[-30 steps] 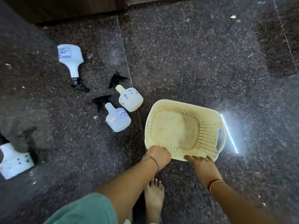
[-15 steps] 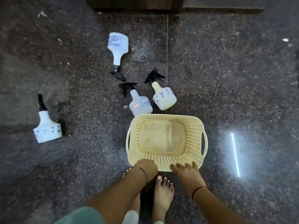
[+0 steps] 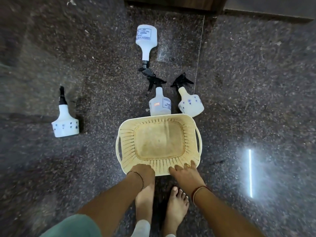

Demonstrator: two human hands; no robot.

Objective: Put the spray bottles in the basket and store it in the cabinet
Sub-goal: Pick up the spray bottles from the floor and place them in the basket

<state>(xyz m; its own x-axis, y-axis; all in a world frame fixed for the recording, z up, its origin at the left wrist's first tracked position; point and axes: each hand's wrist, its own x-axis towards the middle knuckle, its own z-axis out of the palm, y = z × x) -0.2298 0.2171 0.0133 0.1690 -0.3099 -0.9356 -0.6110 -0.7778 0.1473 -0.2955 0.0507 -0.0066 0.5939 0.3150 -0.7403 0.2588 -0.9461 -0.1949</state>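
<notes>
A cream perforated basket (image 3: 191, 134) sits empty on the dark stone floor in front of me. My left hand (image 3: 142, 171) and my right hand (image 3: 185, 171) both grip its near rim. Several white spray bottles with black triggers lie on the floor. A tall labelled bottle (image 3: 146, 38) lies furthest away. A clear labelled bottle (image 3: 160, 104) and a dotted bottle (image 3: 190, 104) lie side by side at the basket's far rim. Another dotted bottle (image 3: 65, 123) lies alone to the left.
A dark wooden cabinet base (image 3: 176, 2) runs along the top edge. My bare feet (image 3: 176, 207) stand just behind the basket. A bright strip of reflected light (image 3: 250, 173) shows on the floor at the right.
The view has swung so the basket sits square in front of me, close to the two nearest bottles. Both hands stay on its near rim.
</notes>
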